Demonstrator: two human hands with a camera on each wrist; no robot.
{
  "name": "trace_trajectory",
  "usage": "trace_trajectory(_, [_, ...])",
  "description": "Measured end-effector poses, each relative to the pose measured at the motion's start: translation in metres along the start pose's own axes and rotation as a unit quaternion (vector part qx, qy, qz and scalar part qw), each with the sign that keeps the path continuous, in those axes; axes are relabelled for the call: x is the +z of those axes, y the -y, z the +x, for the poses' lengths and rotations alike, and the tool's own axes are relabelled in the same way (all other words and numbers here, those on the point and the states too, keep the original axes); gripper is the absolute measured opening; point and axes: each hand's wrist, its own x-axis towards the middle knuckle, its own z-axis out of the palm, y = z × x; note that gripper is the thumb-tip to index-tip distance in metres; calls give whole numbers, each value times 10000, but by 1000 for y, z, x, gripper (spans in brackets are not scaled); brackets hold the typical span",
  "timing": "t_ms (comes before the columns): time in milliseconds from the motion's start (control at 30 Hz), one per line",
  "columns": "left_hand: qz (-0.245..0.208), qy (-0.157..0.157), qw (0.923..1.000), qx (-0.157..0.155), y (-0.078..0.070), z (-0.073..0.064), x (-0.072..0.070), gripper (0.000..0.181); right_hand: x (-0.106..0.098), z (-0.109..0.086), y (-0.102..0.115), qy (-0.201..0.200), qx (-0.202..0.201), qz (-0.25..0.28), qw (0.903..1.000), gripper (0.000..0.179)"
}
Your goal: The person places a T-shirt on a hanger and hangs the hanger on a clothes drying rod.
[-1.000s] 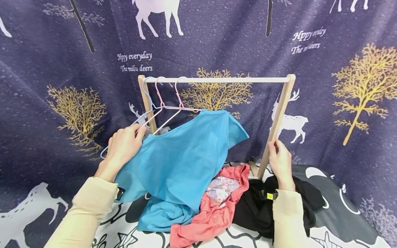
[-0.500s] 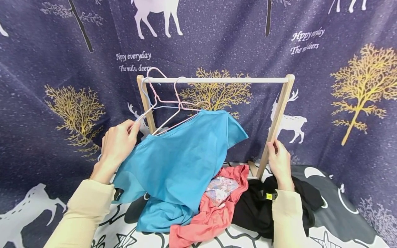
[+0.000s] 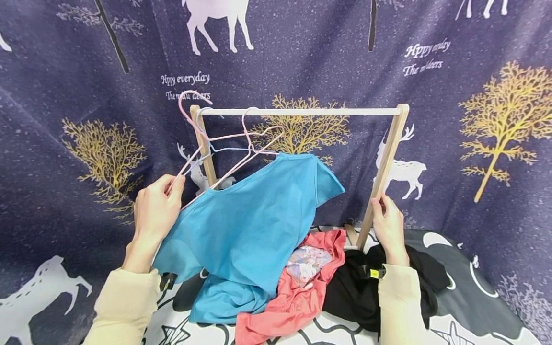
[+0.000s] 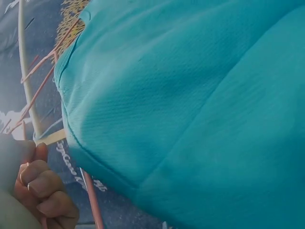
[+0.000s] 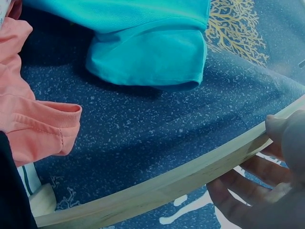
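In the head view my left hand (image 3: 157, 208) pinches one arm of a pink hanger (image 3: 192, 125), whose hook is off the rail at the rack's left end. Just right of that hand, a blue T-shirt (image 3: 246, 215) slants down on another pink hanger (image 3: 244, 125), which hooks over the white rail (image 3: 323, 112). A light blue hanger (image 3: 233, 149) hangs on the rail's left end. My right hand (image 3: 389, 227) grips the right wooden post (image 3: 384, 165) of the clothes rack, thumb on one side and fingers on the other in the right wrist view.
Below the shirt lie a coral garment (image 3: 297, 306) with a printed patch and a black garment (image 3: 353, 297), both on a black-and-white patterned cloth (image 3: 340, 330). A dark blue deer-print curtain (image 3: 302, 62) hangs behind the rack.
My left hand has lifted the pink hanger's hook off the rail and drawn it left, past the rack's end. My right hand stays on the post.
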Motion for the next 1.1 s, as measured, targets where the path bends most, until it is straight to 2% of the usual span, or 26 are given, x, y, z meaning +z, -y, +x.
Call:
trace_trajectory(300, [-286, -562, 9974, -361, 5, -30, 6, 34, -1, 0, -1, 74, 35, -18, 10000, 34])
trace_trajectory(433, [-376, -856, 9947, -423, 6, -44, 12, 34, -2, 1, -2, 17, 14, -36, 10000, 33])
trace_trajectory(533, [-319, -1057, 9933, -348, 8, -56, 10, 31, 0, 0, -2, 40, 47, -40, 10000, 33])
trace_trajectory(667, [-238, -1346, 9906, -26, 11, -70, 1, 25, 1, -3, 0, 161, 192, 58, 9997, 35])
trace_trajectory(867, [-262, -1544, 9874, 216, 12, -76, -10, 22, -5, -3, 2, 214, 410, -6, 9989, 40])
trace_trajectory(967, [-249, -1608, 9864, 229, 13, -77, -13, 24, -12, -1, 8, 3, 541, -92, 9985, 40])
trace_trajectory(1100, [-224, -1837, 9827, 64, 13, -79, -19, 24, -21, -2, 22, -440, 620, -159, 9970, 30])
